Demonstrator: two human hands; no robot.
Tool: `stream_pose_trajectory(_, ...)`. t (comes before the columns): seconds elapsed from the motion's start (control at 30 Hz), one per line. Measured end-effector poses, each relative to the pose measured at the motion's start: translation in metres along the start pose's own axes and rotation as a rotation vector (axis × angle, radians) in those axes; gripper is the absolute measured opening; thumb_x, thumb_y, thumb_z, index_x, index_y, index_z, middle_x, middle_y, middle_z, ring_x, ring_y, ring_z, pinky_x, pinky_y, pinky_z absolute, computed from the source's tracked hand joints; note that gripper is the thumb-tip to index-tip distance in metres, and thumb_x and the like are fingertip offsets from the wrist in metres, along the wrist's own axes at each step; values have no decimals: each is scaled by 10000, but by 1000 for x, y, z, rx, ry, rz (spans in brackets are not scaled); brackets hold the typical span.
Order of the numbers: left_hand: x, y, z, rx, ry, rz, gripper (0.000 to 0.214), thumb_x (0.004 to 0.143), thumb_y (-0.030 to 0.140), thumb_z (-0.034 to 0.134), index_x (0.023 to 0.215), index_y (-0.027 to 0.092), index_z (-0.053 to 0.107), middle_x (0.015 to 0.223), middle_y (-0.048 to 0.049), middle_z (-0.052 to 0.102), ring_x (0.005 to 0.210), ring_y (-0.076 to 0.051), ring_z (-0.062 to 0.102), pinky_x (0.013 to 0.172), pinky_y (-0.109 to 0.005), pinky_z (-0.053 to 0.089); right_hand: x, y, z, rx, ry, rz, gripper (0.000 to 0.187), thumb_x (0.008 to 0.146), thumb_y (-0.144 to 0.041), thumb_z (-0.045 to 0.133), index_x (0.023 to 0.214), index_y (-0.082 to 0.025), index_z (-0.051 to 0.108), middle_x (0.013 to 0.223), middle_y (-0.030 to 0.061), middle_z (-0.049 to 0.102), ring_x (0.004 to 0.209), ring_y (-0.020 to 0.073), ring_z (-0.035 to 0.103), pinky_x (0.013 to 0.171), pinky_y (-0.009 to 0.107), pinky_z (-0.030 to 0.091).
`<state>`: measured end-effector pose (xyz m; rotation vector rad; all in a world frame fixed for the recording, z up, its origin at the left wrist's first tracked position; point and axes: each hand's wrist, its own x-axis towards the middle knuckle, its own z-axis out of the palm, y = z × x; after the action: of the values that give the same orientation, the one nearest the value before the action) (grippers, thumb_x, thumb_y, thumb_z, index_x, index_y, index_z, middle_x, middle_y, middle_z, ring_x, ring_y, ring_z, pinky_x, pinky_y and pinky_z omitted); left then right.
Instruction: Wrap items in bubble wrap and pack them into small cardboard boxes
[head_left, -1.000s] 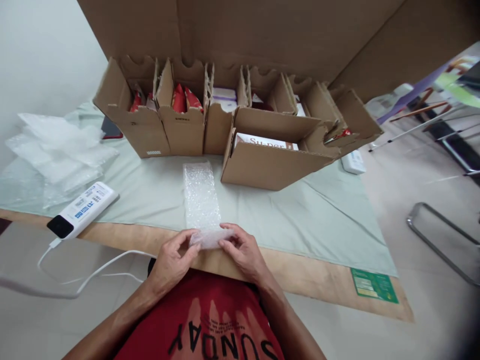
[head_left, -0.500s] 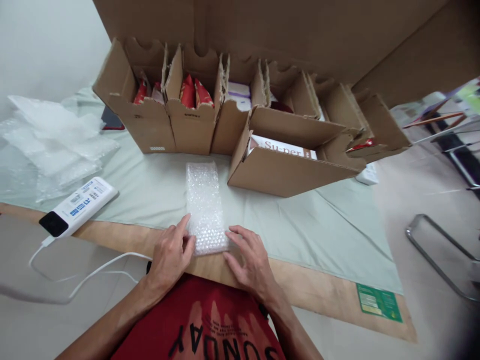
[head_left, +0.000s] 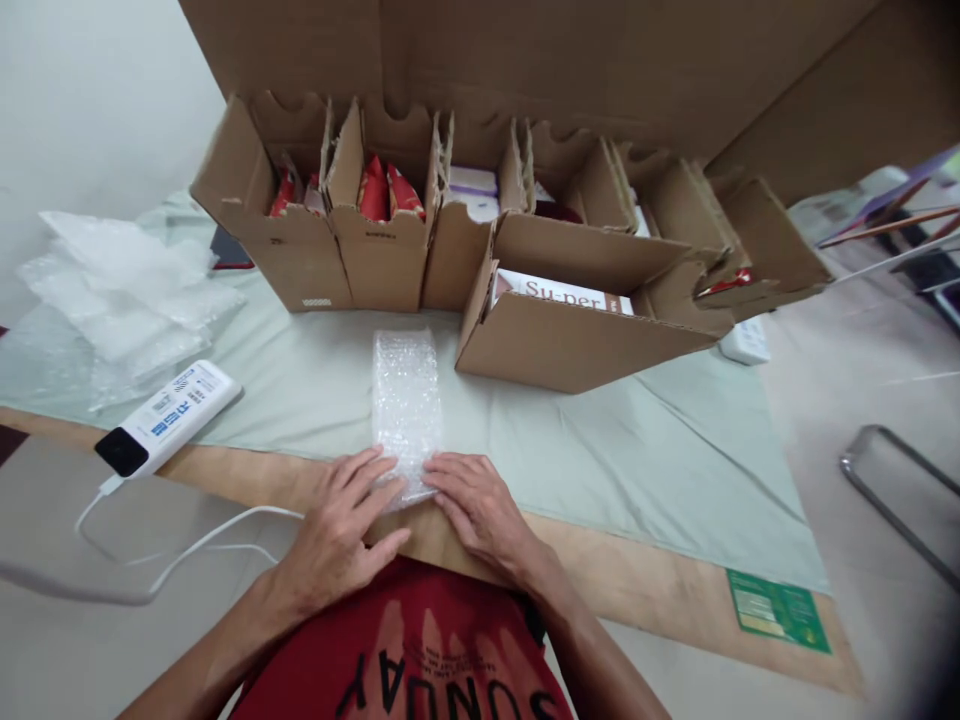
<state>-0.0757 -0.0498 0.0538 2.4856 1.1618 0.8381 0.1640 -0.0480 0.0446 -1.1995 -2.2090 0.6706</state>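
A flat, narrow sheet of bubble wrap (head_left: pixel 409 390) lies lengthwise on the pale green cloth, its near end at the wooden table edge. My left hand (head_left: pixel 341 525) rests at its near left corner, fingers spread and fingertips on the plastic. From the other side, my right hand (head_left: pixel 476 505) lays its outstretched fingers flat on the near right part of the wrap. Both hands press on the sheet without gripping it. Just beyond the wrap's right side stands a cardboard box (head_left: pixel 577 345) with a white "Su-per" carton (head_left: pixel 559 292) inside.
A row of cardboard holders (head_left: pixel 382 260) with red packets and white-purple packs stands at the back. Loose bubble wrap sheets (head_left: pixel 127 290) are piled at left. A white power bank (head_left: pixel 169 420) with a cable (head_left: pixel 225 522) lies near the edge. A green card (head_left: pixel 780 610) is at right.
Both hands have moved inward over the near end of the bubble wrap, their fingers now lying on top of it. My left fingers have spread out. The view has shifted slightly.
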Motion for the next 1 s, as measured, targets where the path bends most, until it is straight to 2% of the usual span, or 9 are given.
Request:
stream_pose_trajectory(0.1, -1, 0, 6, -80, 32, -58, 238, 941, 135, 601, 1165, 208, 639, 1017, -71, 763, 999, -236, 702, 917, -407, 538, 4, -3, -5, 102, -11, 79, 240, 1009, -182, 538, 1166, -218, 716, 1105, 75, 784, 1050, 224, 704, 951, 416, 537)
stream_pose_trajectory(0.2, 3, -3, 12, -126, 80, -179, 192, 963, 179, 586, 1137, 196, 665, 961, -65, 776, 868, -205, 725, 809, -347, 566, 5, -2, -2, 154, 20, 153, 238, 1015, -214, 534, 1179, -222, 706, 1043, 63, 786, 959, 209, 710, 894, 376, 562)
stream_pose_trajectory(0.4, 17, -14, 22, -134, 79, -354, 224, 965, 223, 569, 1155, 183, 680, 986, -55, 765, 839, -177, 730, 751, -282, 583, -4, -5, 8, -128, 306, 147, 309, 963, -220, 585, 1263, -221, 660, 1238, 145, 699, 1115, 291, 653, 925, 459, 528)
stream_pose_trajectory(0.57, 23, -16, 24, -56, 142, -323, 215, 977, 230, 566, 1138, 167, 693, 1099, -117, 701, 998, -239, 689, 869, -379, 573, 6, -5, 5, -229, 19, -39, 298, 947, -143, 592, 1220, -219, 683, 1283, 137, 707, 1212, 304, 614, 960, 483, 488)
stream_pose_trajectory(0.67, 16, -10, 10, -46, 120, -183, 221, 955, 241, 628, 1157, 167, 682, 1180, -134, 678, 1107, -267, 645, 961, -431, 536, 12, 0, 3, -122, 40, 1, 264, 992, -165, 558, 1214, -214, 693, 1174, 109, 759, 1095, 257, 673, 934, 447, 499)
stream_pose_trajectory(0.77, 10, -7, 0, -100, 38, -113, 236, 957, 192, 615, 1188, 174, 657, 1129, -99, 710, 1081, -234, 650, 958, -393, 518, 11, 0, 2, 46, 25, 75, 256, 1023, -223, 545, 1240, -219, 680, 1068, 68, 789, 970, 216, 708, 912, 408, 517)
stream_pose_trajectory(0.87, 12, -13, 6, -76, 53, -200, 193, 983, 185, 560, 1143, 174, 669, 993, -63, 747, 923, -198, 684, 843, -335, 530, 8, -2, 1, 16, 91, 120, 267, 1025, -278, 546, 1258, -219, 661, 1141, 97, 762, 1013, 235, 699, 888, 406, 533)
stream_pose_trajectory(0.93, 18, -21, 16, -31, 95, -269, 191, 989, 224, 555, 1120, 173, 684, 961, -67, 754, 890, -217, 693, 824, -355, 535, 8, -4, 1, -104, 163, 94, 295, 1001, -299, 578, 1276, -214, 645, 1265, 142, 702, 1106, 272, 663, 901, 435, 530)
stream_pose_trajectory(1.0, 25, -29, 23, -3, 130, -313, 200, 988, 254, 554, 1104, 175, 697, 952, -76, 750, 894, -241, 694, 836, -386, 537, 11, -4, 3, -211, 137, 25, 329, 969, -278, 620, 1291, -209, 633, 1349, 163, 652, 1192, 302, 618, 936, 467, 516)
